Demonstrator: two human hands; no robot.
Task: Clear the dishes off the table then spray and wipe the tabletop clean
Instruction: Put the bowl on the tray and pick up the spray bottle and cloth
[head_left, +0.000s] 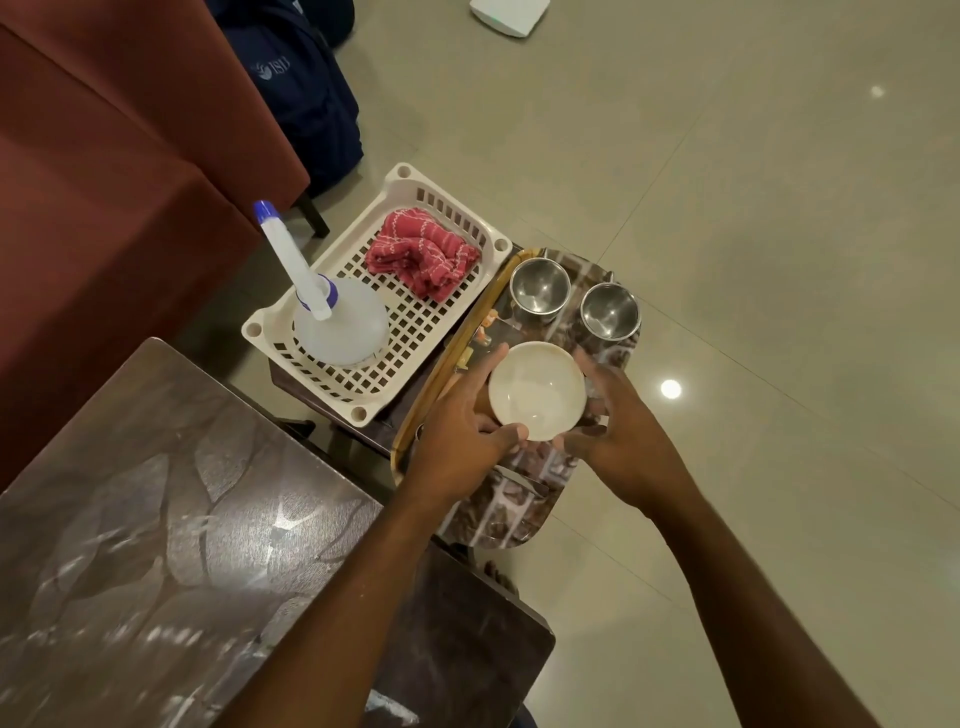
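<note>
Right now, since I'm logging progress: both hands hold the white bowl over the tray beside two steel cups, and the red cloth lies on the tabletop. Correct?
No: the head view shows the red cloth in the white basket, not on the tabletop. Left hand and right hand do hold the white bowl.

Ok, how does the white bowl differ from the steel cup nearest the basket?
The white bowl is wide, shallow and white; the steel cup is narrower, deeper and shiny metal. The bowl is held between the left hand and right hand over the tray; the cup stands on the tray, untouched. Both are upright and look empty.
</note>
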